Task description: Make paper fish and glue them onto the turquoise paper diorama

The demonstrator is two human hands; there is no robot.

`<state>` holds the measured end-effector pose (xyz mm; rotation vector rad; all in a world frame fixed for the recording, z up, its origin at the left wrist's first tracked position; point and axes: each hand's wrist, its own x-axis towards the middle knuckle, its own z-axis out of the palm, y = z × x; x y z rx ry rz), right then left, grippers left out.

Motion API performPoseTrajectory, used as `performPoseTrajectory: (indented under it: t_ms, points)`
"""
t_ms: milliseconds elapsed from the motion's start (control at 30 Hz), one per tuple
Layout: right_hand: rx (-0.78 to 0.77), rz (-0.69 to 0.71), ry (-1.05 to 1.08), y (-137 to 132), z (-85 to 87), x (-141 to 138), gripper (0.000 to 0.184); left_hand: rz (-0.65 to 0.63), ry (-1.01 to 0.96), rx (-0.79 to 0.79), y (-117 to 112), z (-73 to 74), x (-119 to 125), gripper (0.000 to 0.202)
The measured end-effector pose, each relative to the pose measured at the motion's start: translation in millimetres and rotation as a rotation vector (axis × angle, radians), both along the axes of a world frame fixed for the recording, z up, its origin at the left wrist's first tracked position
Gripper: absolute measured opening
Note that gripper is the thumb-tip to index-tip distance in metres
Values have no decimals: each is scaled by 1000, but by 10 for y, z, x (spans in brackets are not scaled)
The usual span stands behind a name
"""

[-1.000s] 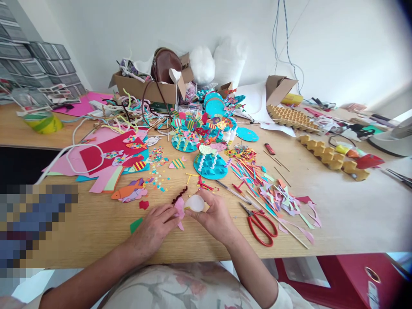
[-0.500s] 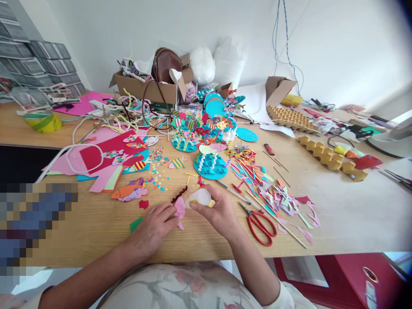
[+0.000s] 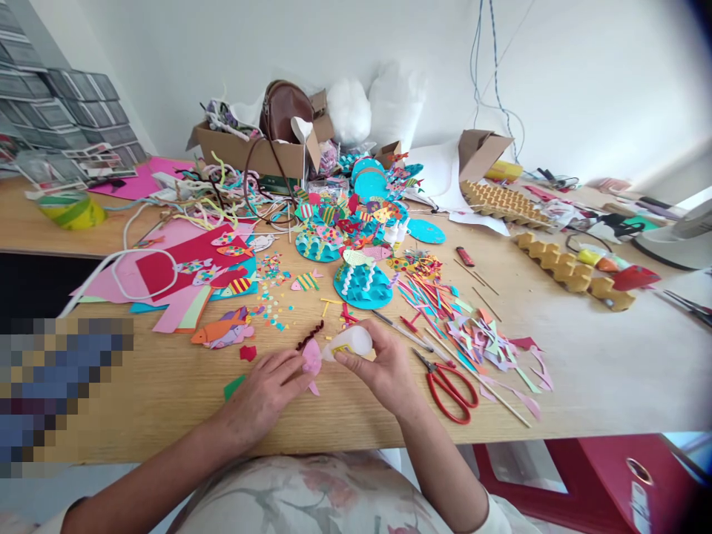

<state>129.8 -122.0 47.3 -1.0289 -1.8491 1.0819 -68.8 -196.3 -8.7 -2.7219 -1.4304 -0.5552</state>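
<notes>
My left hand point(image 3: 272, 387) holds a pink paper fish point(image 3: 312, 357) down on the table with its fingertips, covering part of it. A dark red twisted pipe cleaner point(image 3: 311, 335) lies just above the fish. In my right hand point(image 3: 386, 371) is a translucent white glue bottle point(image 3: 351, 343) with a yellow label, tipped sideways. Its nozzle end points left, close to the fish's right edge. Next to the left fingers is a small red paper piece point(image 3: 248, 354), and a green paper piece point(image 3: 234, 386) sits partly under that hand.
Red-handled scissors point(image 3: 453, 393) and a thin wooden stick point(image 3: 489, 386) lie right of my right hand. Paper scraps point(image 3: 489, 341) spread beyond them. Ahead stands a blue base with paper fish point(image 3: 364, 285). Orange and purple paper fish point(image 3: 222, 328) lie left; egg-carton strips point(image 3: 572, 271) lie right.
The glue bottle has shifted slightly right and tilted a little, so its nozzle is farther from the pink fish. My left hand has stayed in place on the fish.
</notes>
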Motion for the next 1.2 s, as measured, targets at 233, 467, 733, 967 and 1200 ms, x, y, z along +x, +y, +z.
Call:
performPoseTrajectory:
  t_ms: [233, 467, 733, 967, 1200]
  points:
    - [-135, -68, 170, 36, -90, 66, 25, 104, -133, 8, 43, 171, -72, 26]
    - [-241, -122, 331, 59, -116, 81, 28, 121, -100, -145, 34, 155, 141, 10]
    - [-302, -200, 563, 68, -157, 128, 25, 88, 35, -162, 76, 126, 246, 14]
    - [-301, -197, 563, 58, -127, 136, 23, 93, 186, -241, 79, 168, 303, 22]
    - [-308, -205, 564, 59, -138, 202, 23, 168, -171, -300, 85, 166, 228, 24]
